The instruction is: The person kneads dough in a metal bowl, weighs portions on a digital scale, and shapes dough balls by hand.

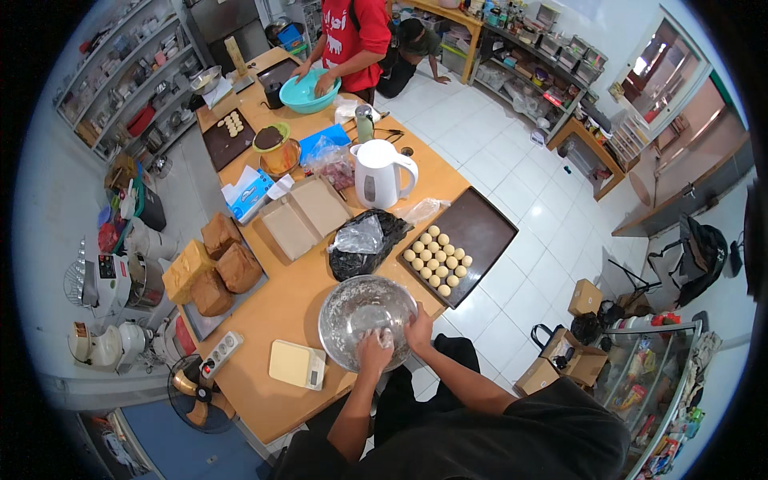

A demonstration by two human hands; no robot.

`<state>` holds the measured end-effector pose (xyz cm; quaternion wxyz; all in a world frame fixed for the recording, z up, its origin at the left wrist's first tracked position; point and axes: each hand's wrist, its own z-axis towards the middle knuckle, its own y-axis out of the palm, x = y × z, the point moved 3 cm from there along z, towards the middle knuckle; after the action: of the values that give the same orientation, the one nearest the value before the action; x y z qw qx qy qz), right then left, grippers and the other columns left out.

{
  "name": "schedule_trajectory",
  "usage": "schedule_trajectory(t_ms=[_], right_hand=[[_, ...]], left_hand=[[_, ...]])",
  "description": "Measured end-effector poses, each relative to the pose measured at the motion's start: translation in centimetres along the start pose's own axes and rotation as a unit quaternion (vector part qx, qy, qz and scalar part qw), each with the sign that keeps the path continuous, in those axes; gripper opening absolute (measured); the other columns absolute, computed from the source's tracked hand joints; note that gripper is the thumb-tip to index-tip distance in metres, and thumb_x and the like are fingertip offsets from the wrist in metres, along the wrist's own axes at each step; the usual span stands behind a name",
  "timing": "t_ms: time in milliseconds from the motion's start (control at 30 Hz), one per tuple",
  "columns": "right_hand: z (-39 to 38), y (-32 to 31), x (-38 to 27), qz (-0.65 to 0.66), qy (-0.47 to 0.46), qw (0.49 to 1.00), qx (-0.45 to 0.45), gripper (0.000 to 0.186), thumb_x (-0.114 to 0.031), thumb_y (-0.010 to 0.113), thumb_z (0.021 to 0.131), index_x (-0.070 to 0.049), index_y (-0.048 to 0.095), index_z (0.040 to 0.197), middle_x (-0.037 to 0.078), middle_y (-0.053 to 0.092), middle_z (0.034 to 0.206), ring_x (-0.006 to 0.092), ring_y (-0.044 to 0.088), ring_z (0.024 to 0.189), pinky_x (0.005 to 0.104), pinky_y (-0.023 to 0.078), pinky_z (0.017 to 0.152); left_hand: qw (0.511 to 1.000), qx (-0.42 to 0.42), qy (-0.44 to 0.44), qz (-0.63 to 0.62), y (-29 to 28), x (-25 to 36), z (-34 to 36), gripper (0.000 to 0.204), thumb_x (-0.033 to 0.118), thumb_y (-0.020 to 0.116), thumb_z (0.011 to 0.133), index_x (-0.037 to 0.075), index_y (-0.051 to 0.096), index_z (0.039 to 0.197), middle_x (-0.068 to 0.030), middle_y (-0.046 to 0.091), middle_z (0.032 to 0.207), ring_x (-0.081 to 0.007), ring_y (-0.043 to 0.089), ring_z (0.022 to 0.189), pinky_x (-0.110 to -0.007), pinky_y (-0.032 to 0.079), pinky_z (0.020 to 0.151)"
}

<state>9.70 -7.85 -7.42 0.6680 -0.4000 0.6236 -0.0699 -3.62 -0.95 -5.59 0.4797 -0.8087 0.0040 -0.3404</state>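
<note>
A large metal mixing bowl point(336, 308) sits at the near table edge, its inner wall smeared with whitish residue. Inside it is my left hand point(374, 350), fingers curled, with white floury stuff on the fingertips; whether they hold anything is hidden. My right hand point(418, 331) grips the bowl's right rim. Just beyond, a dark baking tray point(488, 240) bears rows of round pale dough balls point(436, 258). A cream kitchen scale point(298, 364) lies left of the bowl. Behind the bowl is a black plastic bag point(376, 254) with clear plastic on top.
A white electric kettle point(378, 172) and an opened cardboard box point(300, 214) stand farther back on the table. Brown loaves point(240, 268) fill a tray at left, near a power strip point(222, 352). Across the table, a person in red point(352, 40) reaches into a turquoise basin point(300, 96); another crouches beyond.
</note>
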Motion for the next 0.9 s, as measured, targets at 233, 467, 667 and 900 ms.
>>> schedule_trajectory(t_ms=[233, 467, 667, 900], right_hand=[[0.2, -0.1, -0.5, 0.027, -0.061, 0.998, 0.017, 0.036, 0.004, 0.053, 0.076, 0.002, 0.053, 0.112, 0.03, 0.06, 0.084, 0.0478, 0.059, 0.081, 0.0509, 0.046, 0.071], [0.4, 0.2, -0.2, 0.021, -0.082, 0.996, 0.007, 0.037, 0.003, 0.052, 0.078, 0.0, 0.05, 0.114, 0.03, 0.06, 0.086, 0.0504, 0.058, 0.084, 0.0508, 0.046, 0.071], [0.6, 0.6, 0.4, 0.026, -0.045, 0.998, -0.03, 0.035, 0.003, 0.054, 0.08, 0.003, 0.049, 0.114, 0.031, 0.06, 0.087, 0.0496, 0.059, 0.087, 0.0505, 0.046, 0.072], [0.7, 0.8, 0.7, -0.007, -0.029, 0.999, -0.023, 0.024, 0.001, 0.052, 0.084, 0.004, 0.049, 0.107, 0.031, 0.06, 0.085, 0.0508, 0.058, 0.085, 0.0499, 0.046, 0.07]], left_hand=[[0.978, -0.02, -0.137, 0.153, 1.3, -0.9, 1.6, 0.034, 0.037, 0.055, 0.081, 0.01, 0.073, 0.088, -0.0177, 0.07, 0.094, -0.037, 0.062, 0.1, -0.055, 0.027, 0.098], [0.981, 0.062, -0.073, 0.169, 4.0, -1.2, 5.4, 0.04, 0.031, 0.042, 0.093, 0.008, 0.073, 0.086, -0.0149, 0.07, 0.093, -0.0312, 0.057, 0.101, -0.048, 0.029, 0.095], [0.976, 0.111, -0.05, 0.181, 4.0, -0.6, 7.3, 0.032, 0.03, 0.048, 0.088, 0.007, 0.07, 0.092, -0.0111, 0.065, 0.103, -0.0271, 0.053, 0.106, -0.044, 0.032, 0.092], [0.955, 0.269, 0.014, 0.12, 3.6, 0.1, 11.5, 0.024, 0.027, 0.05, 0.087, 0.007, 0.063, 0.087, -0.0112, 0.059, 0.096, -0.0276, 0.053, 0.1, -0.045, 0.034, 0.087]])
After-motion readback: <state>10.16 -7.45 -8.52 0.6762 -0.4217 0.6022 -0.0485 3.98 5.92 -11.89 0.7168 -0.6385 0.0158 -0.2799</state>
